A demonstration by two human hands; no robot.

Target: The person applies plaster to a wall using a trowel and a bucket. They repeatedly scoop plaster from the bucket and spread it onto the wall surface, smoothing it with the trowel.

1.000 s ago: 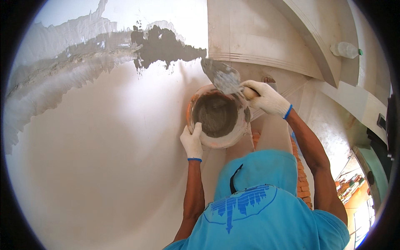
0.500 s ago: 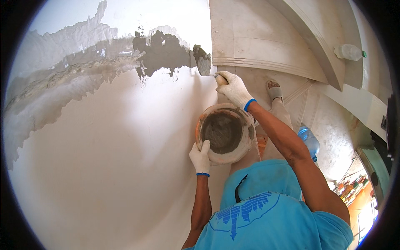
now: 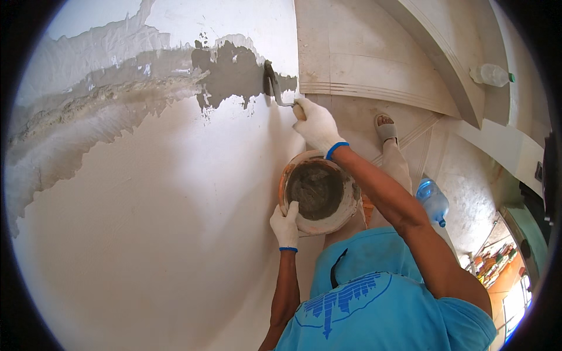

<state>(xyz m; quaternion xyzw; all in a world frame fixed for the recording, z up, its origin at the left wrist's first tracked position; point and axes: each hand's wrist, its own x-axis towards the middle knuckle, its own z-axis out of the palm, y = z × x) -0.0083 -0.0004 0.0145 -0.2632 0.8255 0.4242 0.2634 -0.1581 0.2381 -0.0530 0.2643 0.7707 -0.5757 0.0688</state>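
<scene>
My right hand (image 3: 318,125), in a white knit glove with a blue cuff, is closed round the handle of a trowel (image 3: 273,82). The trowel's blade stands edge-on against the wall, at a patch of wet grey mortar (image 3: 231,73) close to the wall's right edge. With the left hand (image 3: 285,227), gloved the same way, I grip the near-left rim of a round bucket (image 3: 333,225), thumb over the edge. Grey mortar (image 3: 317,190) lies inside the bucket, which is smeared with dried mix.
Rough, older grey patching (image 3: 88,111) runs across the white wall (image 3: 146,216) to the left. A clear bottle (image 3: 490,75) with a green cap lies at upper right. Beside my leg lies a large blue water bottle (image 3: 433,202). My sandalled foot (image 3: 386,127) is on the floor.
The trowel has moved left onto the mortar patch, its blade turning edge-on. A grey strip of mortar now shows right of it. The bucket has shifted slightly right and down.
</scene>
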